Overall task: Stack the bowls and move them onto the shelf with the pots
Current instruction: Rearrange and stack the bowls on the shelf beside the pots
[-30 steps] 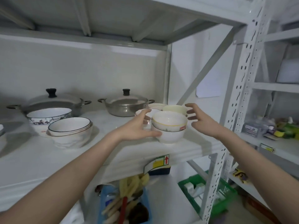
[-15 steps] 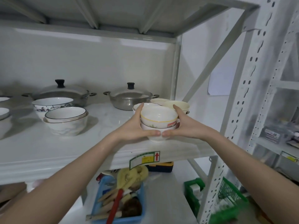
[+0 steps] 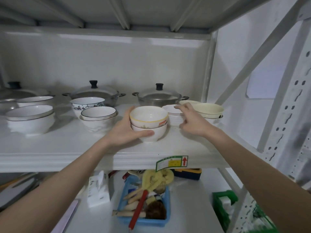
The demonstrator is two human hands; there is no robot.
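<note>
while the left hand [image 3: 125,132] wraps round the two stacked bowls [image 3: 149,122] on the shelf [image 3: 67,145], the right hand [image 3: 191,121], fingers spread, touches a ribbed white bowl [image 3: 174,116] at 3 o'clock. they look hard, smooth and breakable; hold the sides.

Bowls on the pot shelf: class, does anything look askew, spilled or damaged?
Nothing stands out. The two-bowl stack in the left hand sits upright on the shelf; the other bowls look nested and whole, with no spills.
</note>
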